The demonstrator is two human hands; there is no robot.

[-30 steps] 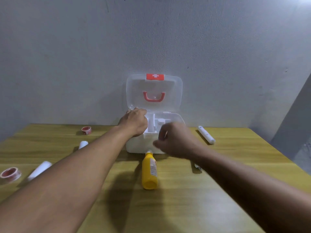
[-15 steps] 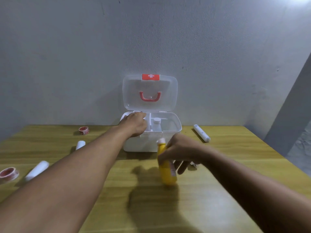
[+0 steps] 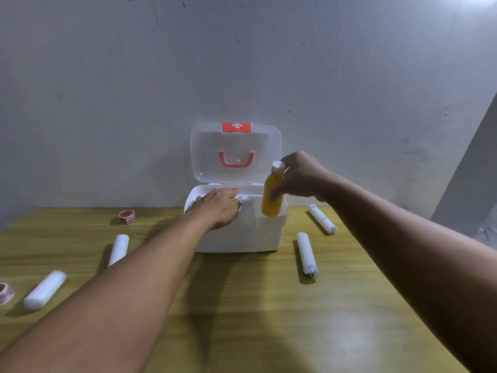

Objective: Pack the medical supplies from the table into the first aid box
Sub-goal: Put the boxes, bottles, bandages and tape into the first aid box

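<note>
The white first aid box [image 3: 242, 235] stands at the back of the table with its clear lid [image 3: 235, 152] raised, a red handle and red cross on it. My right hand [image 3: 298, 176] grips a yellow bottle [image 3: 272, 196] with a white cap, held upright with its base dipped into the box's right side. My left hand [image 3: 216, 207] rests on the box's left front rim, holding the box. A white bottle [image 3: 247, 207] shows inside the box beside my left hand.
On the wooden table [image 3: 255, 305] lie white gauze rolls: two at the left [image 3: 118, 249] [image 3: 44, 289] and two at the right [image 3: 306, 255] [image 3: 322, 218]. A red tape roll [image 3: 127, 216] sits back left, another [image 3: 5, 293] at the left edge. A grey wall stands behind.
My right hand picked the yellow bottle up off the table in front of the box and lifted it upright into the box's right side. My left hand stayed on the box rim.
</note>
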